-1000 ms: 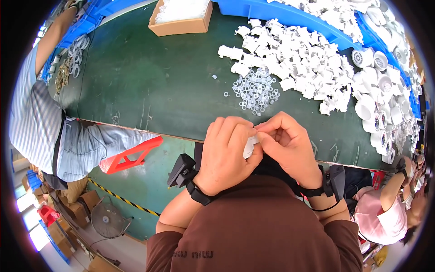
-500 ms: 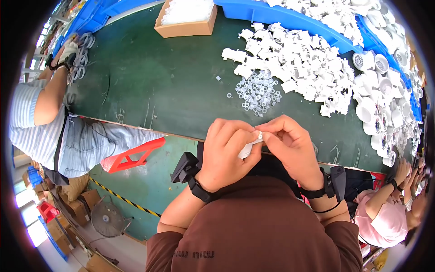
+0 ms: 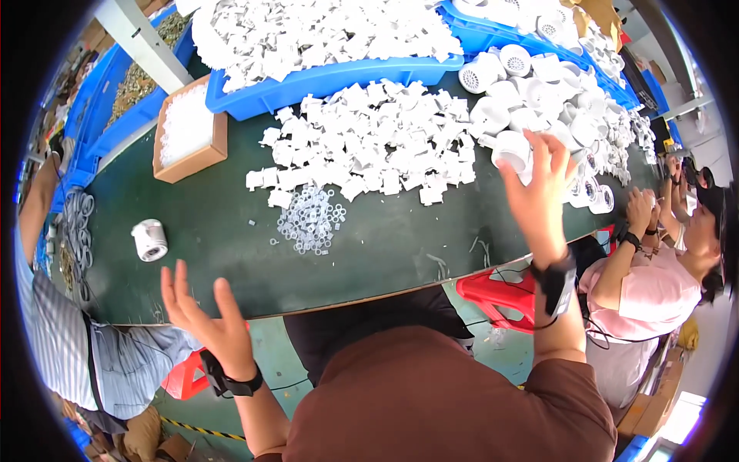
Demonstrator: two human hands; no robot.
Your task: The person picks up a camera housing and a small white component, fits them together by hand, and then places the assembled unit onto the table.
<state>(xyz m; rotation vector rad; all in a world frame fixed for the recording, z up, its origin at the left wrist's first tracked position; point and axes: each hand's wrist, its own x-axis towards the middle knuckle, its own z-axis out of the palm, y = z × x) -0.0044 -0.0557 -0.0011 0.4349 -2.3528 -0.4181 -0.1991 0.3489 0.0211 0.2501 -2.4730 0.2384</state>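
A: How best to make this reach with the right hand (image 3: 543, 202)?
B: Come in from above, judging by the crowding, at the white, cup-shaped plastic housing (image 3: 509, 143) on the near left side of the heap of rounded white plastic housings (image 3: 539, 91). Curl thumb and fingertips around opposite sides of the rim, with no shove to the neighbours.
A: Anything to avoid?
B: Probably the angular white plastic brackets (image 3: 377, 138), piled just to the left on the dark green, flat counter (image 3: 385, 254). Likely easy to drag with a low thumb.
A: And the right fingers there?
B: Spread wide, thumb well apart from the rest, at the cup-shaped plastic housing. Impossible to tell whether touching it.
A: And the left hand (image 3: 217, 327)?
B: Bare of anything, fingers splayed over the counter's front edge. Near the lone white cylindrical plastic housing (image 3: 150, 239), but not touching it. Better kept clear of the small translucent plastic rings (image 3: 308, 219), heaped between the two hands.
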